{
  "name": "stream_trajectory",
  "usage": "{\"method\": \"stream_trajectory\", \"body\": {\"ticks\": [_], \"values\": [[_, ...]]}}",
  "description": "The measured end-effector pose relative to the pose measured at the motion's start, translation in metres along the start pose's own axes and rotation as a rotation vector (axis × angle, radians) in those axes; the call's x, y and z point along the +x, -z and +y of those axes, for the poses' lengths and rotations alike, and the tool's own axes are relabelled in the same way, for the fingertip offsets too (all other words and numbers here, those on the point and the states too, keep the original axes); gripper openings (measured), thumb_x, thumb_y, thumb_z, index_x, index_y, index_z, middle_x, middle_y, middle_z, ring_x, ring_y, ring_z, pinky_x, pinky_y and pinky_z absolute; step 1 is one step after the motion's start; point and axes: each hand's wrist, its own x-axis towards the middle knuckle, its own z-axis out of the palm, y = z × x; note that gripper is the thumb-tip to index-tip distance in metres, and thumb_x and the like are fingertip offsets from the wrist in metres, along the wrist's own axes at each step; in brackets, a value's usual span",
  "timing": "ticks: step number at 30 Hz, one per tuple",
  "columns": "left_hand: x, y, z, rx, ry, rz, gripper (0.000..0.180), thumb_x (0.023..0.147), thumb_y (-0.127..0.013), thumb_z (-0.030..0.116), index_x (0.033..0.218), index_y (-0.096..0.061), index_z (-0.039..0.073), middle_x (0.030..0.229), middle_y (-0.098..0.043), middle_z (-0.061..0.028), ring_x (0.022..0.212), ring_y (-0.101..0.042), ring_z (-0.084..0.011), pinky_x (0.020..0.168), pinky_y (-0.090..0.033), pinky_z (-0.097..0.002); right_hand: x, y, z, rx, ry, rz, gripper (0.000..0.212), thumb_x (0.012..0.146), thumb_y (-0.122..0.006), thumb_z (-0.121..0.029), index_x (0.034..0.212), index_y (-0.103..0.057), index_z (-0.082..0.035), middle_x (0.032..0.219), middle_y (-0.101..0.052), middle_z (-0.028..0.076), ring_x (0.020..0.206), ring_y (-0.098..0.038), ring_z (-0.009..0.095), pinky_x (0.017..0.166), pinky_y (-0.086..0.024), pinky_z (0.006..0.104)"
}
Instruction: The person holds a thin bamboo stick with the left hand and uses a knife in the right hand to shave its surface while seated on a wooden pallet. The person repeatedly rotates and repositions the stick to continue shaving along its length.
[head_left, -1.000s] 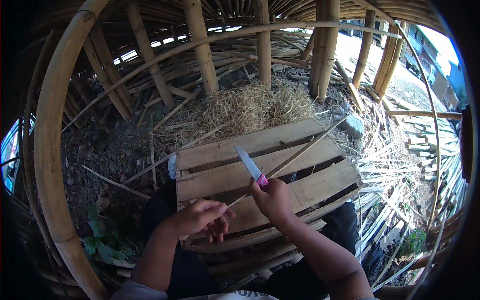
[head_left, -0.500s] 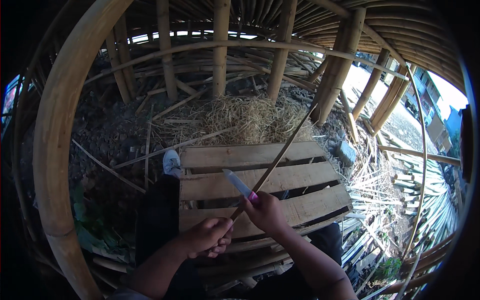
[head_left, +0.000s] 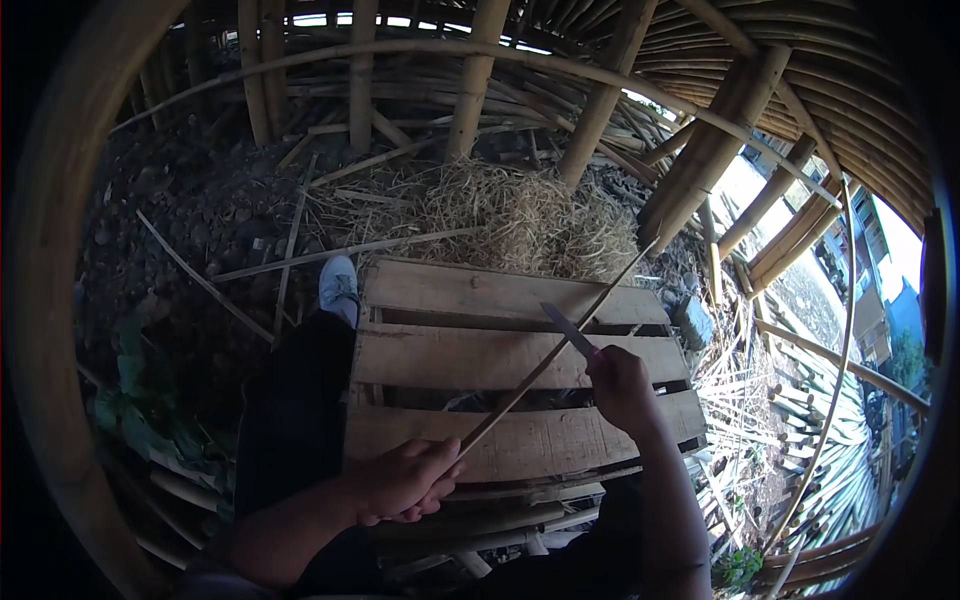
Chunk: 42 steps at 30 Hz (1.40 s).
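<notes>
My left hand (head_left: pixel 408 482) is closed round the near end of a long thin bamboo strip (head_left: pixel 522 388), which slants up and away to the right over the slatted wooden table (head_left: pixel 440 345). In my right hand (head_left: pixel 622 385) is a knife (head_left: pixel 570 328), its handle mostly hidden by the fingers. The blade points up and to the left and crosses the strip beyond its middle. Whether the edge touches the strip I cannot tell for sure.
A heap of pale shavings (head_left: pixel 510 215) lies past the table's far edge. Bamboo posts (head_left: pixel 475 80) and a rail stand behind it. My shoe (head_left: pixel 339 287) is beside the table's left side. Cut bamboo poles (head_left: pixel 835 440) are piled at right, near a pale block (head_left: pixel 692 322).
My right hand has slid the knife outward along the strip, away from my left hand. The left hand keeps its hold. The whole view has shifted and tilted slightly.
</notes>
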Motion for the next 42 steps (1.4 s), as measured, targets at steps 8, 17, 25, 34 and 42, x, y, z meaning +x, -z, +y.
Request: {"method": "stream_trajectory", "body": {"ticks": [8,17,25,34,42], "values": [[0.002,0.000,-0.007,0.134,-0.049,0.065,0.043,0.112,-0.033,0.044,0.093,-0.048,0.008,0.058,-0.039,0.0047,0.046,-0.035,-0.0056,0.043,-0.033,-0.0231,0.014,-0.010,0.010,-0.119,-0.204,-0.059,0.053,0.106,-0.058,-0.032,0.068,-0.062,0.005,0.055,-0.055,0.022,0.047,-0.059,0.033,0.050,-0.043,0.0450],[0.007,0.004,-0.010,-0.037,0.002,0.019,0.041,0.112,-0.038,0.043,0.092,-0.049,0.009,0.056,-0.042,0.0022,0.043,-0.036,-0.0067,0.044,-0.034,-0.0240,-0.006,-0.024,0.005,-0.106,-0.146,-0.083,0.048,0.105,-0.057,-0.031,0.072,-0.064,0.004,0.062,-0.059,0.029,0.065,-0.064,0.049,0.053,-0.047,0.0501],[0.004,0.006,-0.003,-0.152,0.046,-0.021,0.043,0.112,-0.034,0.045,0.096,-0.049,0.009,0.058,-0.039,0.0044,0.048,-0.035,-0.0057,0.045,-0.035,-0.0240,0.015,-0.005,-0.003,-0.167,-0.472,-0.104,0.055,0.107,-0.054,-0.036,0.072,-0.062,0.006,0.061,-0.058,0.027,0.054,-0.055,0.042,0.052,-0.045,0.0465],[0.001,0.005,-0.001,-0.231,0.058,-0.045,0.042,0.111,-0.034,0.048,0.093,-0.047,0.012,0.054,-0.037,0.0060,0.042,-0.032,-0.0027,0.040,-0.027,-0.0190,0.008,-0.013,0.001,-0.153,-0.387,-0.080,0.048,0.105,-0.058,-0.030,0.073,-0.064,0.004,0.066,-0.058,0.031,0.068,-0.063,0.051,0.050,-0.044,0.0500],[0.006,0.003,-0.006,-0.222,0.090,-0.050,0.044,0.111,-0.032,0.049,0.095,-0.047,0.012,0.057,-0.036,0.0070,0.044,-0.032,-0.0024,0.038,-0.027,-0.0186,0.023,0.000,-0.007,-0.051,-0.705,-0.230,0.061,0.108,-0.046,-0.049,0.081,-0.065,0.002,0.056,-0.061,0.008,0.043,-0.054,0.013,0.041,-0.041,0.0356]]}}
